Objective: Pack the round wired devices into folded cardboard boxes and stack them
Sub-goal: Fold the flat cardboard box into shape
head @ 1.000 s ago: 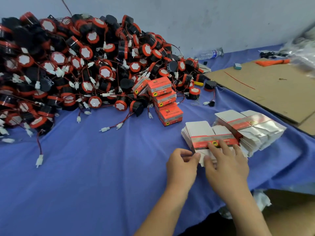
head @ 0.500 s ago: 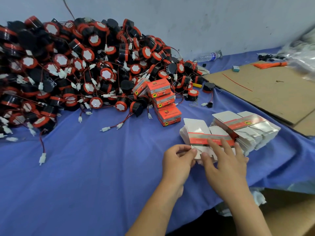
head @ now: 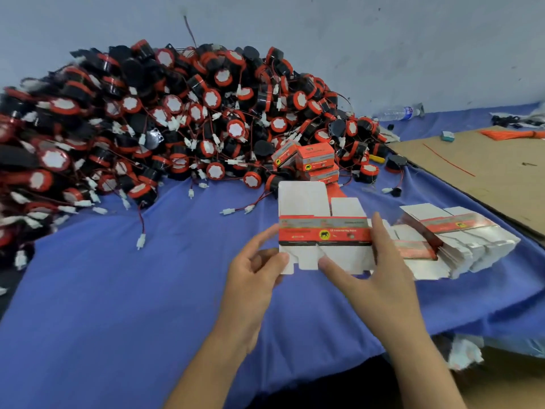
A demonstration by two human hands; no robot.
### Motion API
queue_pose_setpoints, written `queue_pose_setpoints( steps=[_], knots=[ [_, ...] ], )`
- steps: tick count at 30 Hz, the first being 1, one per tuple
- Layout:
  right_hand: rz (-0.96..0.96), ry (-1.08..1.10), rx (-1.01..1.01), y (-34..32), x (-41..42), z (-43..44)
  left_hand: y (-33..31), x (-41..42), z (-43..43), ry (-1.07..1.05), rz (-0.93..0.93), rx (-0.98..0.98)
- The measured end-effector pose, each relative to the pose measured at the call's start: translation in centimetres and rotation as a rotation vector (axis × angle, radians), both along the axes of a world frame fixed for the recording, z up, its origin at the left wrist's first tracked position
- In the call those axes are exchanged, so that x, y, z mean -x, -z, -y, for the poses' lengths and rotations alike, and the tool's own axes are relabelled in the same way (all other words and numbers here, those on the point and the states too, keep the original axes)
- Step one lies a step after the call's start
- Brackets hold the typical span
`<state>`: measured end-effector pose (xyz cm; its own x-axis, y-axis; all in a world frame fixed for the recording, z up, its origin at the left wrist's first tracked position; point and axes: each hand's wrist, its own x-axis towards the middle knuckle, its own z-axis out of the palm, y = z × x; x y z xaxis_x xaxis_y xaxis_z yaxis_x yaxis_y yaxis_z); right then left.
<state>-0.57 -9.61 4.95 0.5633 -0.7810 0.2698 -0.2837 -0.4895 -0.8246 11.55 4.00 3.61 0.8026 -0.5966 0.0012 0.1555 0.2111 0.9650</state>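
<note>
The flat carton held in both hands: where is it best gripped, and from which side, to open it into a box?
Grip the flat carton at the two creased side edges of its red printed band, left hand from the left, right hand from the right. The band is the folded body; the white flaps above and below are loose tabs and would probably bend.

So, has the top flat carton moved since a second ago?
Yes. The left hand and right hand have lifted the flat carton off the pile of cartons, up and to its left.
</note>
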Motion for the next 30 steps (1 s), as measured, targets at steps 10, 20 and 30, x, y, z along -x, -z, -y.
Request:
queue_pose_setpoints(
  steps=[10, 20, 30],
  knots=[
    [0.053, -0.38, 0.02, 1.3, -6.4, -11.8, 2.0, -1.5, -13.3, -0.498, 0.258, -0.182],
    [-0.119, -0.44, -0.113, 5.0, -9.7, -18.8, 5.5, -3.2, -20.2, -0.514, 0.489, -0.454],
    [0.075, -0.524, -0.261, 9.4, -9.8, -19.9, 8.2, -2.9, -20.7, -0.226, 0.643, -0.489]
  ],
)
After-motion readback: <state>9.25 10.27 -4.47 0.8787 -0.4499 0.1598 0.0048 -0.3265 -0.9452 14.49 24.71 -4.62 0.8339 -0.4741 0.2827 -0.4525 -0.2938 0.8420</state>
